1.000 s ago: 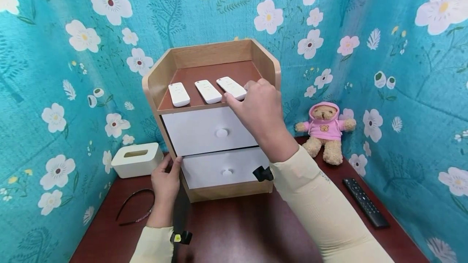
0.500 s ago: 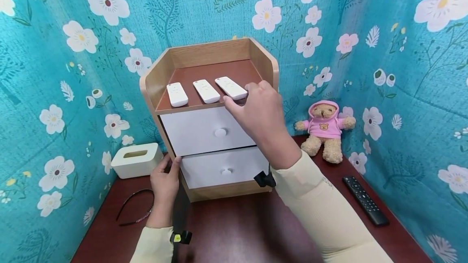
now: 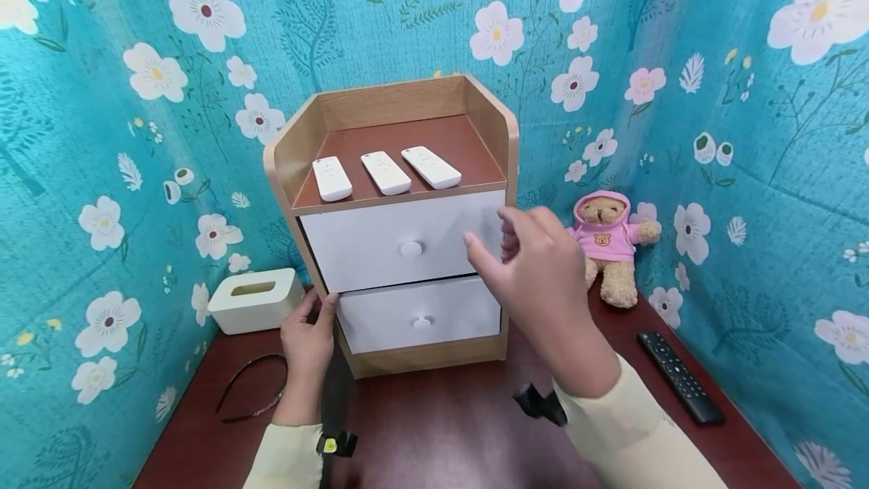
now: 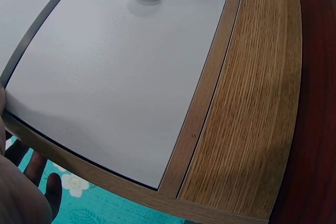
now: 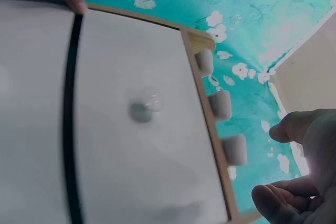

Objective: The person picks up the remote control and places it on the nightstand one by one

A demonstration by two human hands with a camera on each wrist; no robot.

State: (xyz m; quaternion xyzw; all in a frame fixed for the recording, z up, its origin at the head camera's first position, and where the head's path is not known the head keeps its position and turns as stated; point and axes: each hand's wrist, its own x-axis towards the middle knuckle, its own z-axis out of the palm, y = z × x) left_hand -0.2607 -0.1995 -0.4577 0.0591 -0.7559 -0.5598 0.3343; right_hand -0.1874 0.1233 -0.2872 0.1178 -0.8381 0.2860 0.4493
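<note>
A small wooden drawer cabinet (image 3: 429, 370) with two white drawer fronts stands on the dark red table. Three white, rounded oblong devices with faint markings lie side by side on its top shelf: a left one (image 3: 333, 178), a middle one (image 3: 385, 173) and a right one (image 3: 431, 167). My left hand (image 3: 308, 345) holds the cabinet's left side, thumb at the front edge by the gap between the drawers, fingers behind. My right hand (image 3: 543, 278) hovers in front of the upper drawer's right part, holding nothing, thumb and fingers apart and loosely bent.
A white tissue box (image 3: 254, 300) and a dark headband (image 3: 234, 391) lie left of the cabinet. On the right sit a teddy bear (image 3: 604, 244) in a pink hoodie and a black remote control (image 3: 681, 378). A blue flowered curtain (image 3: 400, 44) hangs behind and on both sides.
My right hand has moved away from the right white device, down and to the right. The three devices stay on the shelf. My left hand keeps its place at the cabinet's side.
</note>
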